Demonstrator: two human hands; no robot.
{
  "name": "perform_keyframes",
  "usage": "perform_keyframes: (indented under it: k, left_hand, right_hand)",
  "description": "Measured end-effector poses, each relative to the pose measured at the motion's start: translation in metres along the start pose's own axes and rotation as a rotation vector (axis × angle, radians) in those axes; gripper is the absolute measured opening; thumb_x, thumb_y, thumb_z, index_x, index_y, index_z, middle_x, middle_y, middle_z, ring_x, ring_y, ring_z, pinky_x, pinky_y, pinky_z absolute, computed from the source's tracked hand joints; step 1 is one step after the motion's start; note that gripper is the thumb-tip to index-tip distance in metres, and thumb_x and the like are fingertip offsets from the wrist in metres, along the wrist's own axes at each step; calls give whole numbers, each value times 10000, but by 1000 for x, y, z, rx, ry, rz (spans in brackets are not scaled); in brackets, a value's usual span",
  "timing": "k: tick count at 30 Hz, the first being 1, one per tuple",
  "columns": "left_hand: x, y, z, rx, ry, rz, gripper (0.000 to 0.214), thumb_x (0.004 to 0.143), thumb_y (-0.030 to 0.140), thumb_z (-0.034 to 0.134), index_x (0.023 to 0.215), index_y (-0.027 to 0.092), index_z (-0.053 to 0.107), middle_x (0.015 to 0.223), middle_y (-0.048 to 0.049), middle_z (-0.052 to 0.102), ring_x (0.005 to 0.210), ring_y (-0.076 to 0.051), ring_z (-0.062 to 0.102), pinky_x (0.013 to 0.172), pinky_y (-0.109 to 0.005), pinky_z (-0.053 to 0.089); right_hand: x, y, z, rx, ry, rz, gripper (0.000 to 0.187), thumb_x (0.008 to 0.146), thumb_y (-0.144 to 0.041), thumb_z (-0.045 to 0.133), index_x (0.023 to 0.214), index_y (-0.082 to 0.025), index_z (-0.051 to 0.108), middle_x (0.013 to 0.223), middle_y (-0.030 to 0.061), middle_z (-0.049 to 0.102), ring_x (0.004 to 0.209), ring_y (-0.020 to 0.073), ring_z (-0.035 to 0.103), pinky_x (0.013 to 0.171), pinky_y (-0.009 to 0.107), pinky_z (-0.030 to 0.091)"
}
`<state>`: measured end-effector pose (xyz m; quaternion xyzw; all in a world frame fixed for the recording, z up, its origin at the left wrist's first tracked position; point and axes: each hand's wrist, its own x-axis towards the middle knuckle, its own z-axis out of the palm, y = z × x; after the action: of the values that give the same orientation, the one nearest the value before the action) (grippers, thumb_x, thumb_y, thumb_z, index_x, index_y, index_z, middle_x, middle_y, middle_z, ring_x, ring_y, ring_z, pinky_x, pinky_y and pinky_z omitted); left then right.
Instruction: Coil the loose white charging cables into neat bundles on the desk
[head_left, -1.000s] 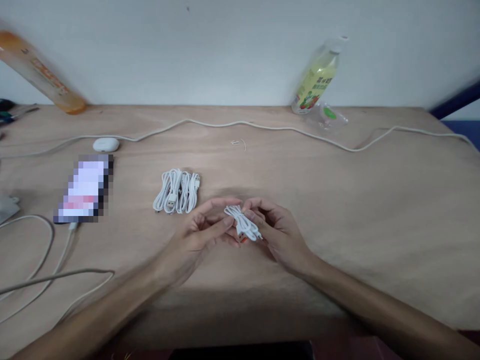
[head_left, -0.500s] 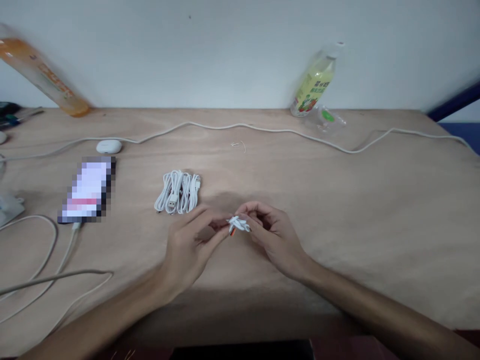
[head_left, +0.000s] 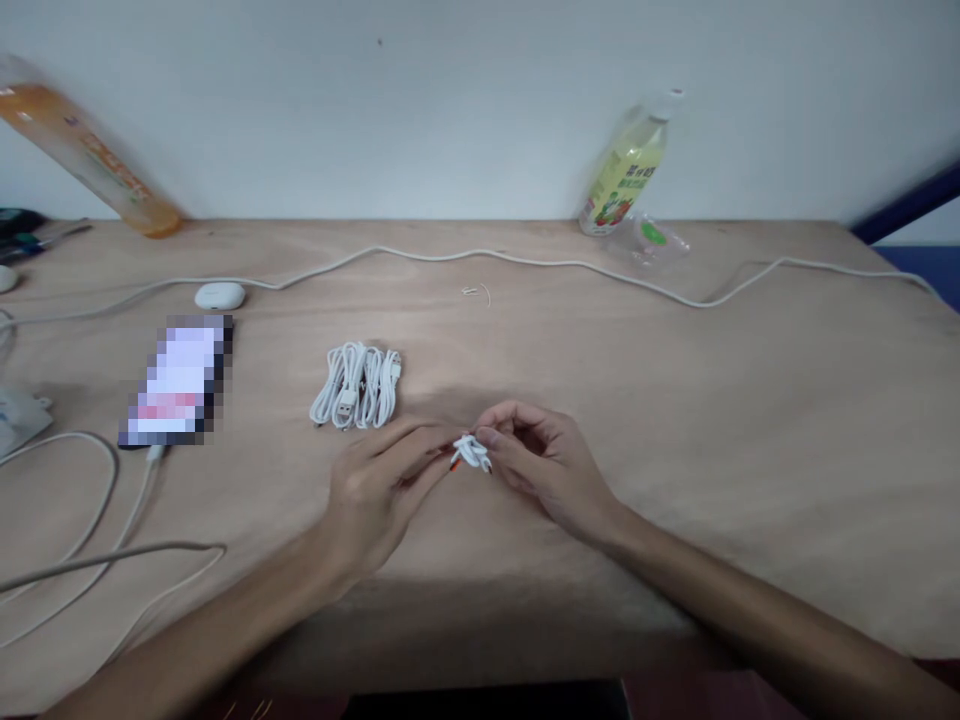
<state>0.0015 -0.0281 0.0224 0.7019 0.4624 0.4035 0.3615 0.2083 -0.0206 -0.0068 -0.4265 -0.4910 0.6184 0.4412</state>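
Left hand (head_left: 379, 490) and right hand (head_left: 544, 460) pinch a coiled white cable (head_left: 472, 452) between their fingertips over the tabletop (head_left: 675, 400), near the bundled cables (head_left: 352, 378); the loops could spring loose should either narrow pinch slacken.

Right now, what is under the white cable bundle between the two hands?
The wooden table shows along the near edge of the cable bundle. Whatever is straight beneath cannot be seen: the bundle, left hand and right hand cover it.
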Motion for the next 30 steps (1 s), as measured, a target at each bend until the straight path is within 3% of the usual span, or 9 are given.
perform_keyframes:
  k: [3,11,19,30]
  left_hand:
    - [0,-5,0,47,-7,34,104,995,247,776,1032,269,871,969,-63,838,857,-227,756,793,-315,576]
    - [4,-16,1,142,-49,296,131,1098,209,654,1104,174,780,969,-41,795,829,-150,739,759,-224,582]
    - [6,-13,1,141,-64,269,180,1102,269,664,1003,153,761,873,-24,757,761,-136,712,712,-203,559]
    - [4,-12,3,123,-41,269,190,1098,295,675,1006,150,759,875,-25,759,781,-139,719,747,-207,574]
  right_hand:
    - [1,-2,-3,-54,-26,-45,288,978,-499,782,924,-222,727,661,-78,456,575,111,371,544,281,304]
    - [3,-7,-12,-217,-118,-110,223,1049,-411,679,925,-229,644,750,-52,499,636,122,416,585,284,335]
    - [0,-6,-13,-396,-187,-209,143,1096,-312,567,968,-247,565,813,-40,557,691,143,463,671,304,383]
    - [0,-7,-17,-529,-237,-311,143,1125,-268,518,994,-239,565,850,-19,597,716,146,483,702,304,417]
